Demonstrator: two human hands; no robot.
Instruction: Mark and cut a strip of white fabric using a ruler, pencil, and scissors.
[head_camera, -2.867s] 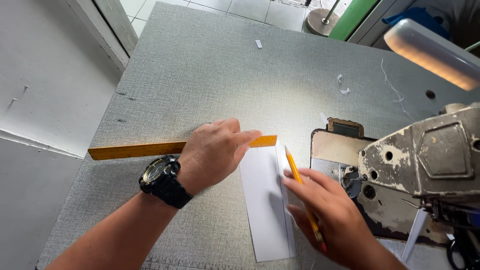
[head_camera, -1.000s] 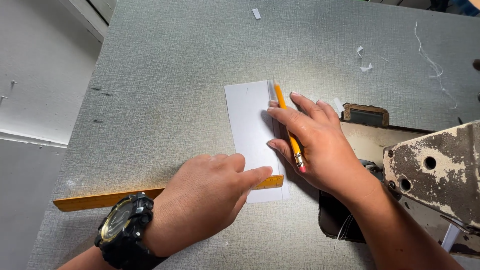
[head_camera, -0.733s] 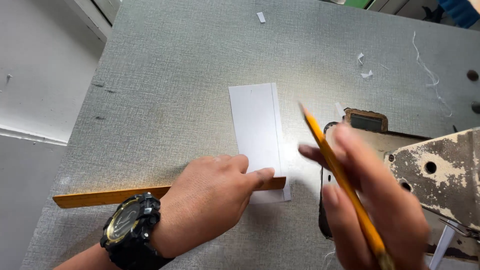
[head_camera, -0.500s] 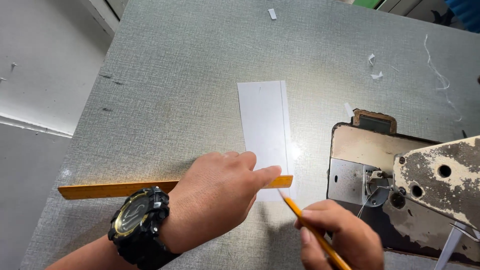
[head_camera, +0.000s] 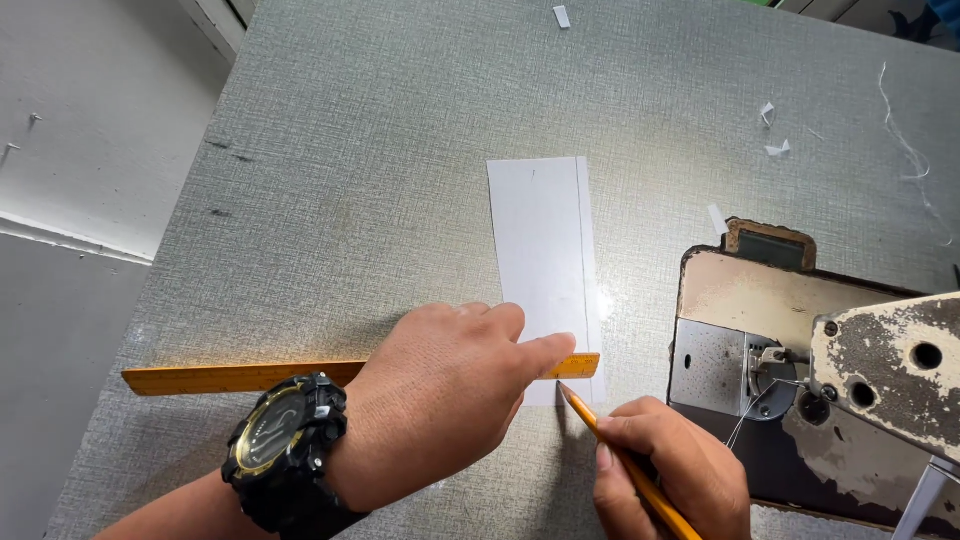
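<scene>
A narrow white paper strip (head_camera: 541, 250) lies lengthwise on the grey table, with a thin pencil line running down near its right edge. Across its near end lies a yellow wooden ruler (head_camera: 240, 377). My left hand (head_camera: 440, 400), with a black wristwatch, presses the ruler down flat, its index finger stretched along the ruler over the paper. My right hand (head_camera: 665, 480) grips a yellow pencil (head_camera: 625, 460), whose tip touches the paper just below the ruler's right end.
An old worn sewing machine head (head_camera: 880, 370) and its metal bed plate (head_camera: 735, 320) stand at the right. Small paper scraps (head_camera: 772, 130) and loose thread (head_camera: 905, 140) lie on the grey table (head_camera: 400, 150). The table's left edge drops off beside a pale wall (head_camera: 80, 150).
My right hand lifted the pencil off the long edge of the paper and brought it down to the ruler's right end. The ruler and my left hand stayed at the paper's near end.
</scene>
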